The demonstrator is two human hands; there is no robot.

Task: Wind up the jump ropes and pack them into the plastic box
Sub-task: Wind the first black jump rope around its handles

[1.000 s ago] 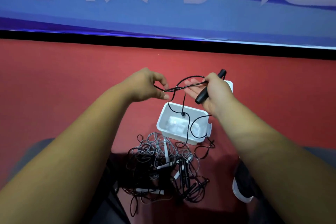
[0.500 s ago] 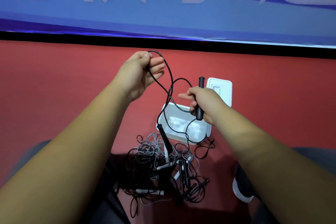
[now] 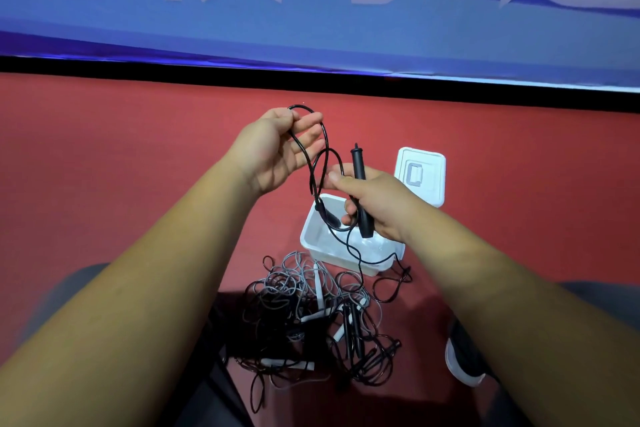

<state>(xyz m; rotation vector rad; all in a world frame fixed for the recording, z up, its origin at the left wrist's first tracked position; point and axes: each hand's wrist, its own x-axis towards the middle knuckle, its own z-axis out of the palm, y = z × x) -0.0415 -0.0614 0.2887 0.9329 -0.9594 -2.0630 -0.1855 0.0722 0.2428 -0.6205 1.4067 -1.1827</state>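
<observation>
My right hand (image 3: 372, 204) grips the black handle (image 3: 360, 184) of a black jump rope, held upright above the white plastic box (image 3: 313, 241). The thin black cord (image 3: 320, 163) loops up to my left hand (image 3: 277, 149), whose thumb and fingers pinch the top of the loop. The rope's second black handle (image 3: 329, 217) hangs low over the box's left rim. More cord trails down across the box to the floor. A tangled pile of black and grey jump ropes (image 3: 311, 315) with white and black handles lies on the red floor in front of the box.
The box's white lid (image 3: 420, 175) lies flat on the floor just behind the box to the right. A black and white shoe (image 3: 462, 357) shows at the lower right. A blue banner with white lettering (image 3: 311, 10) stands along the back.
The hanging black handle has risen from the pile to the box's left rim. My left hand dropped a little toward my right hand, and the loop between them got shorter.
</observation>
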